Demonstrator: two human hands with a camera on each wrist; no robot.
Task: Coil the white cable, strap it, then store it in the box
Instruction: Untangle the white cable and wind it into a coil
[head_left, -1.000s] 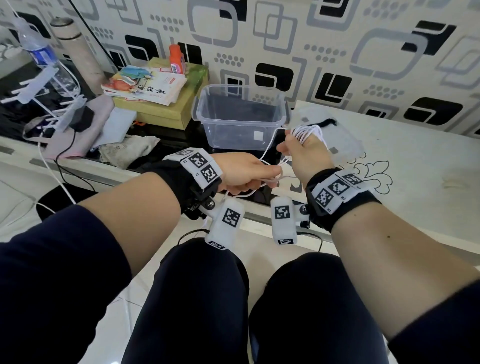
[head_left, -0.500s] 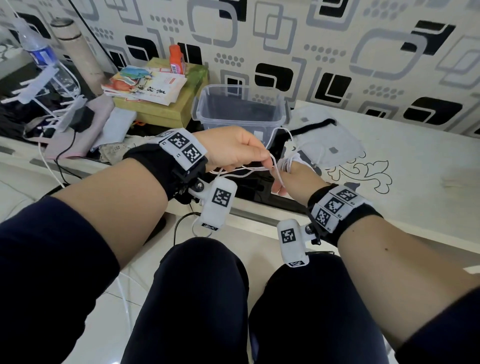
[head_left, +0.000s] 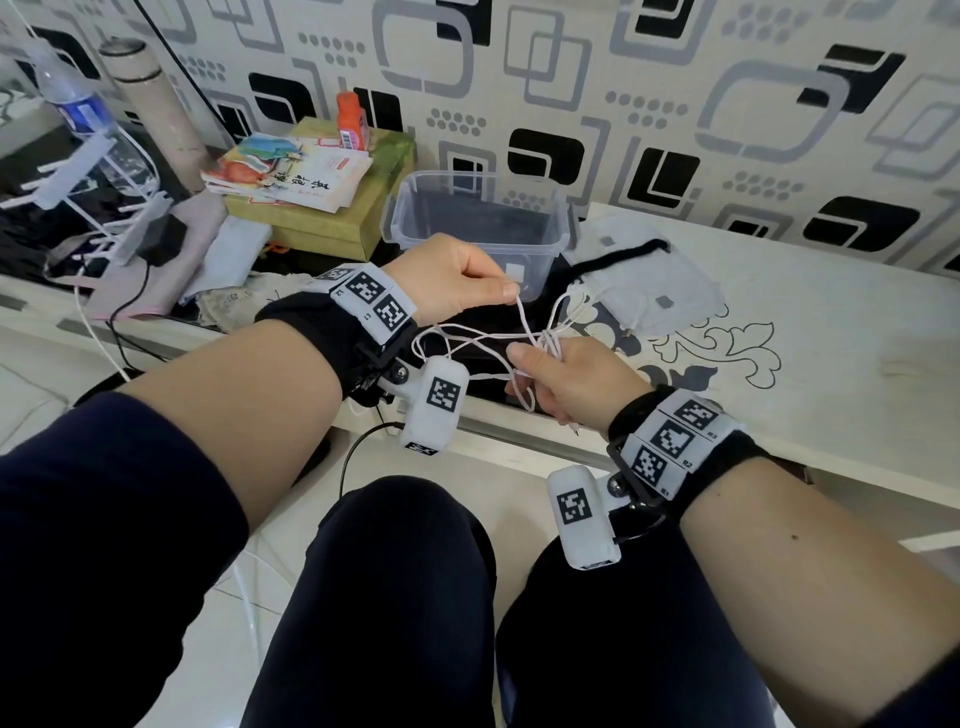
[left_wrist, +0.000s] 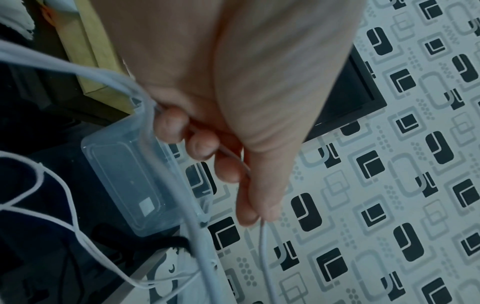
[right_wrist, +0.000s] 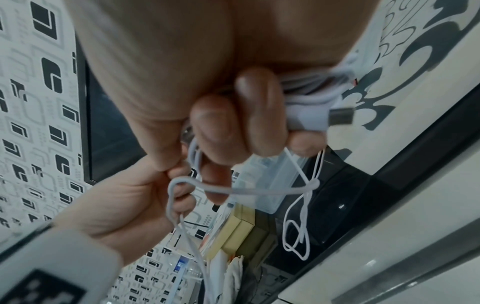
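My right hand (head_left: 566, 382) clutches the gathered loops of thin white cable (head_left: 483, 332); my left hand (head_left: 447, 278) pinches one strand, which looks light and floppy, best gripped at the bundle

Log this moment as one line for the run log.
stage: coiling | right hand: grips cable loops | left hand: pinches a strand | strap: not on | box: no cable inside
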